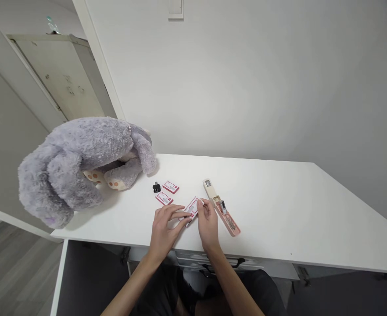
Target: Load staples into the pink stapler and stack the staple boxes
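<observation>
A small white box with red edges, of the kind staples come in, is held between my two hands just above or on the white desk. My left hand has its thumb and fingers closed at the box's near left end, with a small dark spot at the fingertips that I cannot make out. At the other end, my right hand grips the box with thumb and fingers. Beside my right hand lies a long pink and cream stapler, opened out with its metal inside showing.
Two similar red-and-white boxes lie on the desk, near a black staple remover. A large grey-lilac plush toy covers the desk's left end. A wall stands behind, and drawer handles are below the front edge.
</observation>
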The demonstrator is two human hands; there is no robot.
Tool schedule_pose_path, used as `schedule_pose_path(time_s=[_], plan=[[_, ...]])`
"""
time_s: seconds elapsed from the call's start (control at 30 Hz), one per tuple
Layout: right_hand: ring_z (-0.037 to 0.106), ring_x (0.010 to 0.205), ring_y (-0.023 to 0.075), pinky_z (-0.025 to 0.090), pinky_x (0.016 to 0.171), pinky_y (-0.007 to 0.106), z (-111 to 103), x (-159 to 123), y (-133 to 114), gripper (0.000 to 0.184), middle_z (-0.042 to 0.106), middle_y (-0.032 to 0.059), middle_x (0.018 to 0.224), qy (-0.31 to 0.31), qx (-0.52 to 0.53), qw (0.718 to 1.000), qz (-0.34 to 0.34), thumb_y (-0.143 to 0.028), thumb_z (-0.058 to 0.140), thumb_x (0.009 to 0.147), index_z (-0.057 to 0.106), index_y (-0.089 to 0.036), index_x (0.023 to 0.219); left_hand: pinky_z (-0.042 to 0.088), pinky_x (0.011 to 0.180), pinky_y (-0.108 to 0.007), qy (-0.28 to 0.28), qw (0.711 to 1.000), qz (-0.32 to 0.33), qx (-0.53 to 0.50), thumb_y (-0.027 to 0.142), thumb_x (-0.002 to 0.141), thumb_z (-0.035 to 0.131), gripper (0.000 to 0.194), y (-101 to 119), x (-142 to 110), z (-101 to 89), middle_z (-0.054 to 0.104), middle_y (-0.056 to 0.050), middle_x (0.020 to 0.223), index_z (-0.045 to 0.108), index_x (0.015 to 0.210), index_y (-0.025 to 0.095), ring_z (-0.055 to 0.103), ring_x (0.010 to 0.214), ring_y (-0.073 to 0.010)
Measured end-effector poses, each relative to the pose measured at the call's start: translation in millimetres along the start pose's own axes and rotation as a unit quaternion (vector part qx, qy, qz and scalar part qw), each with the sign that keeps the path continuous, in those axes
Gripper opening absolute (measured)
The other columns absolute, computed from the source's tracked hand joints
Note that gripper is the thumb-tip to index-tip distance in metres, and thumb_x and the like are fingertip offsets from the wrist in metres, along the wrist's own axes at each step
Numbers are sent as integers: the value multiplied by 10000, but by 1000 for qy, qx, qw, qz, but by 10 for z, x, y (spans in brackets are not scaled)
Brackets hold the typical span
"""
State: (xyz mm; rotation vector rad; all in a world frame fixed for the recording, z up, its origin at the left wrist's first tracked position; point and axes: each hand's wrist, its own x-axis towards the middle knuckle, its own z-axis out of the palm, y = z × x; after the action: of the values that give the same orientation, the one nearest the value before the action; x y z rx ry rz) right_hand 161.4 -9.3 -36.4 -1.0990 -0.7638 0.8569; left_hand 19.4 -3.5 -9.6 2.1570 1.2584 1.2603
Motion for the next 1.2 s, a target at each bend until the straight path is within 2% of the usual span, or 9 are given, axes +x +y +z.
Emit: schedule_pose_path(time_s=[0.27,0.43,0.67,0.9,1.2], plan=[[643,938,225,508,856,331,-3,8,28,416,697,57,952,10,2,1000,2,-626,610,943,635,-220,1027,436,996,-425,1,997,34,64,441,921,740,211,60,9,-51,806,-33,1019,744,1045,270,682,1076,-263],[650,934,226,519,848,335,-3,8,32,412,699,57,958,17,8,1000,6,-628,616,937,625,-223,1014,413,970,-431,-21,993,50,104,410,904,772,264,106,60,-64,821,-20,931,697,1104,254,698,1047,-275],[654,922,221,527,858,344,9,7,35,381,689,51,945,20,13,1000,4,-599,629,937,621,-223,1002,382,953,-434,-31,984,73,158,355,880,811,276,164,96,-92,816,-17,1012,676,1099,256,703,1036,-282],[662,875,225,568,717,330,8,4,39,386,681,51,938,10,54,998,42,-614,650,916,603,-237,986,413,938,-415,-17,979,103,174,410,918,761,267,217,80,-129,796,-48,1055,677,1103,237,698,1001,-272],[677,746,207,548,593,303,6,1,37,398,684,36,858,4,41,997,58,-612,648,915,604,-223,982,461,932,-391,15,980,111,162,455,941,723,299,189,66,-168,792,-56,1039,671,1118,221,714,962,-239]])
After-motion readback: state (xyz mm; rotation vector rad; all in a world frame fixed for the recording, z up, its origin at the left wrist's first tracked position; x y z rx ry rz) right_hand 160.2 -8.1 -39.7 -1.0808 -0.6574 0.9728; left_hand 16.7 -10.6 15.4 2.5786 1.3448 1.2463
